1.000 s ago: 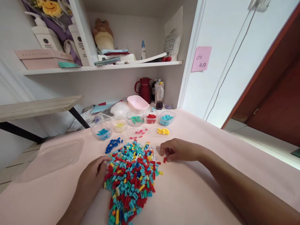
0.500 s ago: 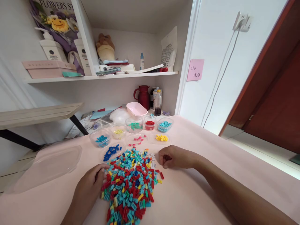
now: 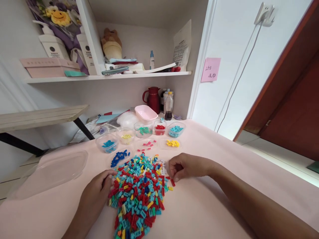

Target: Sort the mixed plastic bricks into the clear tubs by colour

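Note:
A heap of small toy building bricks (image 3: 142, 192) in red, light blue, yellow, green and white lies on the pink-covered table. My left hand (image 3: 97, 189) rests along the heap's left edge, fingers curled near red and pink bricks; anything held there is hidden. At the heap's upper right, my right hand (image 3: 183, 166) is curled with thumb and forefinger low beside the white bricks (image 3: 163, 170). Its thumb is close to a loose red brick (image 3: 172, 182); I cannot tell whether they touch or whether the fingers hold anything.
Behind the heap, clear tubs hold sorted bricks: dark blue (image 3: 120, 158), blue (image 3: 108, 144), pale yellow (image 3: 126, 136), green (image 3: 144, 130), red (image 3: 159, 129), light blue (image 3: 175, 130), pink (image 3: 148, 144) and yellow (image 3: 172, 143). A clear lid (image 3: 59, 169) lies left; a pink basin (image 3: 146, 113) stands behind.
The camera view has shifted slightly. My right hand has come down a little closer to the loose red brick; my left hand has hardly moved at the heap's edge.

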`<act>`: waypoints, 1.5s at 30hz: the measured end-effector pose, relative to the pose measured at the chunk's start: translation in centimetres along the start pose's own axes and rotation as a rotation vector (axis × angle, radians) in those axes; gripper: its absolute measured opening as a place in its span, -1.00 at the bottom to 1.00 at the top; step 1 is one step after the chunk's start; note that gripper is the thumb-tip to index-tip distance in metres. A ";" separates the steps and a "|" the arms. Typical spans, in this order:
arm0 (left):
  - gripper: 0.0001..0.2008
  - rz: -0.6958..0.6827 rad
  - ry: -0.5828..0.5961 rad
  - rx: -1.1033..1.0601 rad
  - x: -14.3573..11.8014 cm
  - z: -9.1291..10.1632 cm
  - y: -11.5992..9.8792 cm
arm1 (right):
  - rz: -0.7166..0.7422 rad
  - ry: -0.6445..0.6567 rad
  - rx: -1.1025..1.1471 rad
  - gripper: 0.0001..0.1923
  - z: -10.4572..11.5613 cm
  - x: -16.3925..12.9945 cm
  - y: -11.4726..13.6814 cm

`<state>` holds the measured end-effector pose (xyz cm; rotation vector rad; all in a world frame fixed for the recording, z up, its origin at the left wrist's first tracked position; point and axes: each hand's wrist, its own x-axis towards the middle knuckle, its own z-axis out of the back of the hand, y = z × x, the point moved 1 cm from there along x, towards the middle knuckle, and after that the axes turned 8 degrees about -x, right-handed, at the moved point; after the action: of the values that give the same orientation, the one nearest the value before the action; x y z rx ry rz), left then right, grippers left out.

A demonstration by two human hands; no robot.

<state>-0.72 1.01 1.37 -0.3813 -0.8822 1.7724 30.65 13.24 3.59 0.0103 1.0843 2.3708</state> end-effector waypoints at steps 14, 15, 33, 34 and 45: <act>-0.60 0.028 0.027 0.026 -0.1 0.0 -0.1 | 0.004 -0.043 -0.355 -0.80 -0.8 0.2 0.9; -0.60 0.024 0.024 0.027 -0.1 0.0 0.0 | 0.007 -0.035 -0.347 -0.81 -0.7 0.3 0.8; -0.63 0.050 0.026 0.052 -0.2 0.0 -0.4 | 0.005 -0.068 -0.373 -0.83 -0.8 0.0 1.0; -0.63 0.050 0.027 0.052 -0.2 0.0 -0.4 | 0.004 -0.069 -0.370 -0.83 -0.8 -0.1 1.0; -0.62 0.051 0.038 0.054 -0.2 0.0 -0.1 | 0.009 -0.061 -0.372 -0.84 -0.8 -0.1 1.1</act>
<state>-0.59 0.82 1.41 -0.4042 -0.8028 1.8258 30.10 12.01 3.83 -0.0446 0.6043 2.5267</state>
